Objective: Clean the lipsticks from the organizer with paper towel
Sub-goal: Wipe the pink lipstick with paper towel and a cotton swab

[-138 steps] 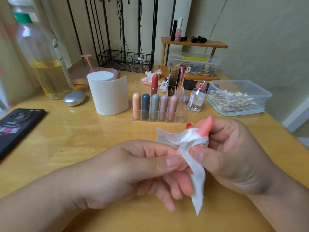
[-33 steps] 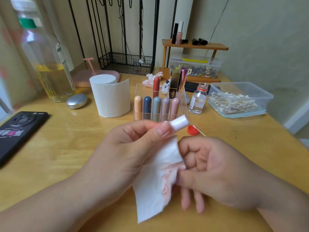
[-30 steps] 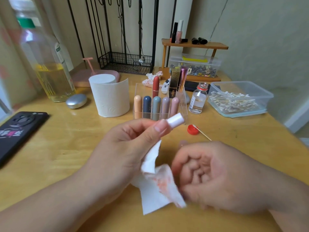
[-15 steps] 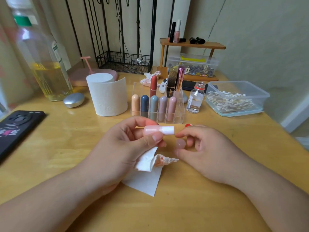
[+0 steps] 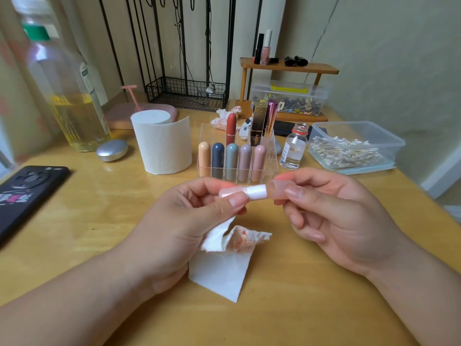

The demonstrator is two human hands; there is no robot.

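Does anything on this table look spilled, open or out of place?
The small glass bottle beside the organizer stands uncapped, so it might spill. The paper towel by the left hand is crumpled and stained.

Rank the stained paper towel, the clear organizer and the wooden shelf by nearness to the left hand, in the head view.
From the left hand:
1. Paper towel, just beneath it.
2. Organizer, beyond it, mid-table.
3. Wooden shelf, far back by the wall.

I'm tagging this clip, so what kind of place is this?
Probably a home vanity or dressing table: a clear organizer of lipsticks, a tub of cotton swabs, and nail polish on a small wooden shelf.
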